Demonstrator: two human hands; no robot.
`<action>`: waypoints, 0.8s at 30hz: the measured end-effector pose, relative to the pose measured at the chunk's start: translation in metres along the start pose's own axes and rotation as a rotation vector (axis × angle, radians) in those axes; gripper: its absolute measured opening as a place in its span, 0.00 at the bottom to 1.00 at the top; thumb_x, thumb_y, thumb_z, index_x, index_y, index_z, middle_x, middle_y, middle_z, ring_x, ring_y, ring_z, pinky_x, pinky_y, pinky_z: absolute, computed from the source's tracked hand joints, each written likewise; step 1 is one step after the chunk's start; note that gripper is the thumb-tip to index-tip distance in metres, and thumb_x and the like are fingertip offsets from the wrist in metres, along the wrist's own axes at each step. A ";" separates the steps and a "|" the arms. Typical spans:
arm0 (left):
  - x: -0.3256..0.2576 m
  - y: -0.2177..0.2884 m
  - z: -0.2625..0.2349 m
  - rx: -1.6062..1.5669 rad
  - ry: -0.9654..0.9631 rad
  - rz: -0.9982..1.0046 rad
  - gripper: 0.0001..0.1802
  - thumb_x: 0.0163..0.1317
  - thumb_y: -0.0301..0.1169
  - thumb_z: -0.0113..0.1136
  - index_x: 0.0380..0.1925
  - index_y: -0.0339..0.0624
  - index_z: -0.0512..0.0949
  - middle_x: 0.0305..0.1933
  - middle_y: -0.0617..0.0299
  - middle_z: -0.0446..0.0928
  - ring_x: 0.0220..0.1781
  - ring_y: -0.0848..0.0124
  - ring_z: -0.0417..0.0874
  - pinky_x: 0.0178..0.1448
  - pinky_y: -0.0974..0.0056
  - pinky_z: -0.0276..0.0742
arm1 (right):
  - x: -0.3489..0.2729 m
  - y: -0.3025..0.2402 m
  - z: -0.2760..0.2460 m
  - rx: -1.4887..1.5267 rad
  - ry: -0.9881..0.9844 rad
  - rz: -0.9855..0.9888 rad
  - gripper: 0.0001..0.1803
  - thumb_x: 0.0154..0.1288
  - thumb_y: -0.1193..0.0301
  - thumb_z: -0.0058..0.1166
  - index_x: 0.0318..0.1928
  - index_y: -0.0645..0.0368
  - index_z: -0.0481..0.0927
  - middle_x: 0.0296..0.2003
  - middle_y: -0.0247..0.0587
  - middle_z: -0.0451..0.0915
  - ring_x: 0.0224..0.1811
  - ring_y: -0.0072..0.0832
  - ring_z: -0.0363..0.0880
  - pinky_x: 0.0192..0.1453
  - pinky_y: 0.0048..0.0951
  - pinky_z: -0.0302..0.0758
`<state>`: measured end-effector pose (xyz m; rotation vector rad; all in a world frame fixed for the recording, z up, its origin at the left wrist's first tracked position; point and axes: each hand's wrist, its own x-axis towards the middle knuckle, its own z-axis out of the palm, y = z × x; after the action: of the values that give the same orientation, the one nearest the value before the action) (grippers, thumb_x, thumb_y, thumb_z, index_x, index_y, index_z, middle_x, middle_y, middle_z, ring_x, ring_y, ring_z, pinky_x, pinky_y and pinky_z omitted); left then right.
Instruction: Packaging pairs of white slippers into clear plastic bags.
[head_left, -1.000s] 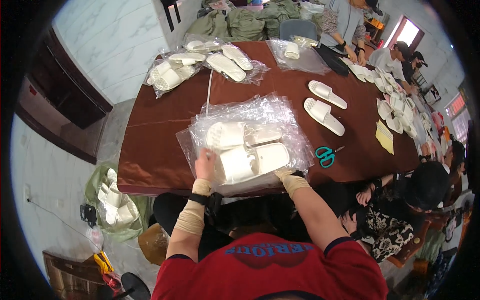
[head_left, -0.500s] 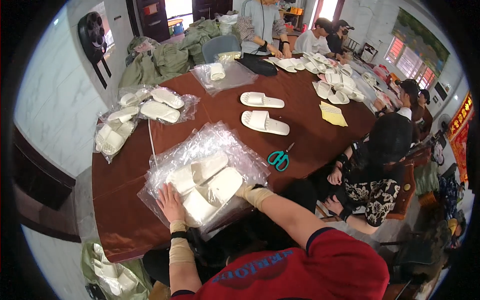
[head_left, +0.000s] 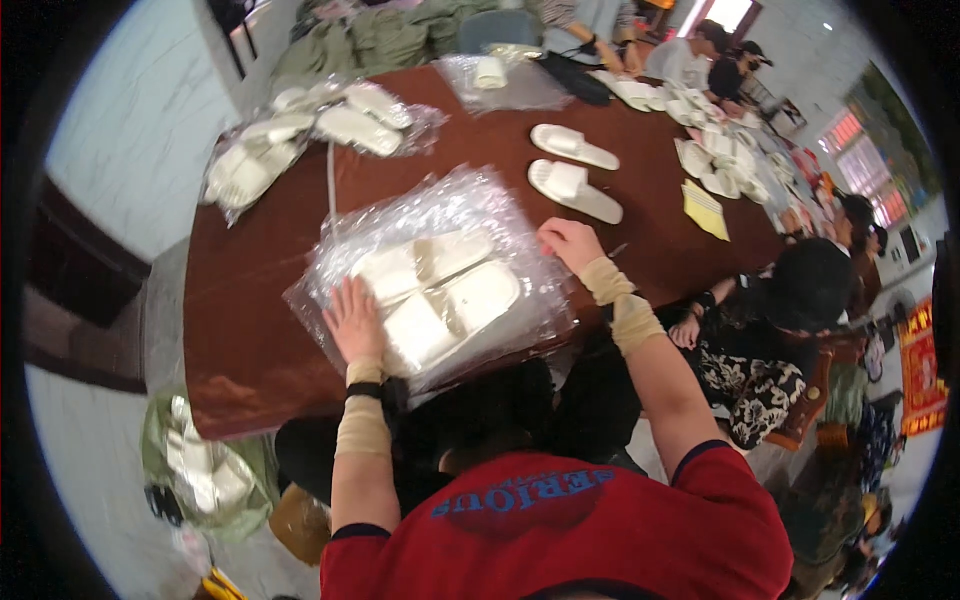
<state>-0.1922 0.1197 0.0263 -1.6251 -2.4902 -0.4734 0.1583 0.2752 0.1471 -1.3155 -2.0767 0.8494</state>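
A pair of white slippers point(head_left: 440, 300) lies side by side on a stack of clear plastic bags point(head_left: 470, 205), seemingly under film. My left hand point(head_left: 355, 320) rests flat at their left end, fingers spread, holding nothing. Over the stack's right edge, my right hand point(head_left: 570, 245) has its fingers curled together on the edge of a clear bag; the fingertips are partly hidden. Both wrists are wrapped in tan bandage. Beyond my right hand lie two loose white slippers point(head_left: 575, 190). The scissors are mostly covered by my right forearm; only the blade tip point(head_left: 618, 248) shows.
Bagged slippers point(head_left: 265, 150) lie at the table's far left. A heap of white slippers point(head_left: 720, 150) and a yellow sheet point(head_left: 706, 210) are at the right. A co-worker in a black cap point(head_left: 808, 285) sits close on my right. A green sack point(head_left: 215, 470) of slippers stands lower left.
My right hand has left the slippers' right end and moved up and right to the bag edge. My left hand stays beside the slippers. The whole view has shifted.
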 end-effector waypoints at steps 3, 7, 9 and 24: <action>0.005 0.006 0.008 -0.033 0.023 -0.008 0.26 0.72 0.42 0.39 0.69 0.56 0.59 0.75 0.67 0.53 0.78 0.61 0.47 0.76 0.44 0.40 | -0.005 0.002 0.014 -0.014 -0.210 0.116 0.12 0.63 0.65 0.51 0.35 0.60 0.82 0.28 0.44 0.83 0.31 0.36 0.84 0.37 0.34 0.77; 0.002 0.005 0.005 -0.068 0.038 -0.010 0.26 0.71 0.42 0.41 0.69 0.56 0.59 0.75 0.66 0.54 0.77 0.60 0.48 0.76 0.44 0.41 | 0.003 0.009 0.038 -0.283 -0.314 0.063 0.13 0.61 0.63 0.55 0.35 0.61 0.84 0.31 0.49 0.83 0.33 0.38 0.84 0.39 0.36 0.78; 0.000 0.003 0.003 -0.076 0.045 -0.004 0.26 0.71 0.41 0.42 0.69 0.56 0.60 0.75 0.65 0.55 0.77 0.60 0.49 0.76 0.44 0.41 | 0.007 0.000 0.044 -0.305 -0.286 0.058 0.17 0.59 0.57 0.57 0.38 0.58 0.84 0.35 0.49 0.83 0.36 0.43 0.83 0.43 0.40 0.78; 0.010 0.034 -0.001 -0.136 0.037 0.010 0.27 0.71 0.42 0.42 0.69 0.55 0.60 0.75 0.63 0.53 0.77 0.59 0.49 0.77 0.46 0.41 | 0.073 0.127 0.102 0.190 -0.102 0.154 0.27 0.54 0.54 0.65 0.49 0.58 0.77 0.45 0.43 0.82 0.48 0.31 0.80 0.50 0.32 0.75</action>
<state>-0.1659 0.1410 0.0362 -1.6584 -2.4707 -0.6784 0.1312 0.3604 -0.0069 -1.3653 -1.9329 1.1723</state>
